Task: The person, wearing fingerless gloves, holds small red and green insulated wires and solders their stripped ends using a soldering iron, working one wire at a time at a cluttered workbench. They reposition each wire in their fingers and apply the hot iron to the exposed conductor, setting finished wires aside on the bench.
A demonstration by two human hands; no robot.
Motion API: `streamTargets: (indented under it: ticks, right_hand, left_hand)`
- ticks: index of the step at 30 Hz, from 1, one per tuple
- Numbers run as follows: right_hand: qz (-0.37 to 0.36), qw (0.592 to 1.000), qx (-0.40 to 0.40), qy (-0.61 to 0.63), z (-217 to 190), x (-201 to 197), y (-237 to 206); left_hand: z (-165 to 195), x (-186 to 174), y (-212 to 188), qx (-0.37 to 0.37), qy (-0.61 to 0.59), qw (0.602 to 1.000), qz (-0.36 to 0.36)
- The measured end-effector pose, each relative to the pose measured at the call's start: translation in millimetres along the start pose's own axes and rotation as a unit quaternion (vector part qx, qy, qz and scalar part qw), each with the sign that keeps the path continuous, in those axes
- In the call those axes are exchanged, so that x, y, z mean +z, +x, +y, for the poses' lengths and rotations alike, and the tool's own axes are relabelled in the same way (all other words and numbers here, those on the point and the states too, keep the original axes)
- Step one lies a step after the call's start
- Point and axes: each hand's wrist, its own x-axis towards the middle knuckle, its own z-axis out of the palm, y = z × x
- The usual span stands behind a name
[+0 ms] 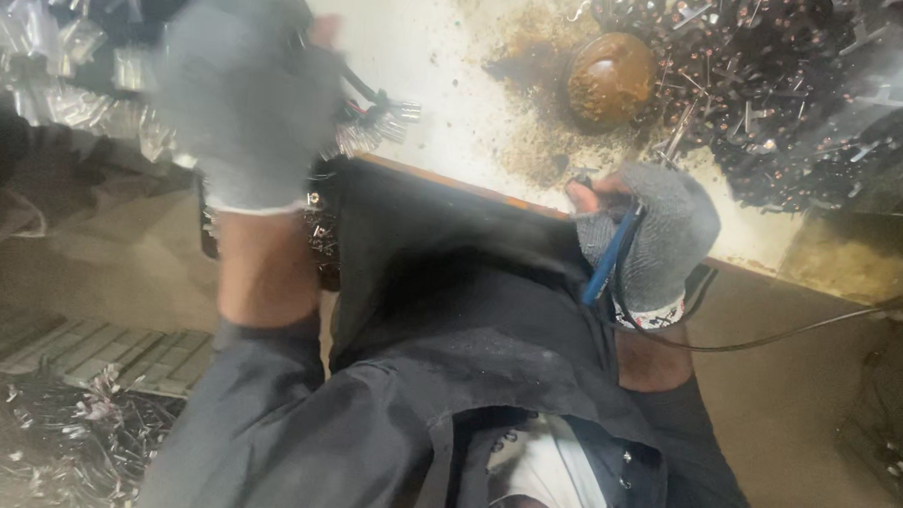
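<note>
Nearest the camera is the person's own dark jacket [396, 422], a matt, dusty cloth that fills the lower middle of the view and falls open over a pale garment beneath.

Just beyond it, the right hand [647, 236], in a grey knitted fingerless glove, is clenched round a blue-handled tool [612, 255] that looks like a soldering iron, though its tip is hidden. A thin black cord [799, 331] runs off from it to the right. The bare fingertips sit at the orange-edged rim of the bench [448, 54].

The left hand [247, 97], gloved the same way and blurred, is raised over the bench's near left edge and grasps a bundle of wires [376, 116]: dark leads that end in a cluster of small shiny metal tips, fanned toward the right.

How far the work has come is hard to judge. The bundle is off the bench and well apart from the tool, so nothing is being joined at this moment.

Farther off, the pale bench top is stained with gritty brown residue around a round brown pot [610, 79] with a glossy, crusted surface. Behind it lies a large heap of small parts [778, 85], dark thin leads with coppery ends, tangled together. At far left sit crinkled clear plastic bags [48, 60].
</note>
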Motion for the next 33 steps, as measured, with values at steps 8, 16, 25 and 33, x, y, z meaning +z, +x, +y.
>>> streamTargets:
  ticks: [8,16,25,33]
  right_hand:
    - [-0.004,0.999,-0.029,-0.037,8,0,-3]
    - [-0.033,0.994,0.094,0.051,-7,-14,0]
    - [0.100,0.911,0.258,0.305,-34,-31,-33]
    - [-0.038,0.967,0.164,0.191,-47,-30,-15]
  left_hand:
    - [-19,9,-2,0.021,-0.021,0.999,-0.042]
    - [5,3,-11,0.069,-0.315,0.946,0.003]
    - [91,23,-61,0.108,-0.562,0.764,-0.298]
    - [104,2,-40,-0.006,-0.553,0.700,-0.452]
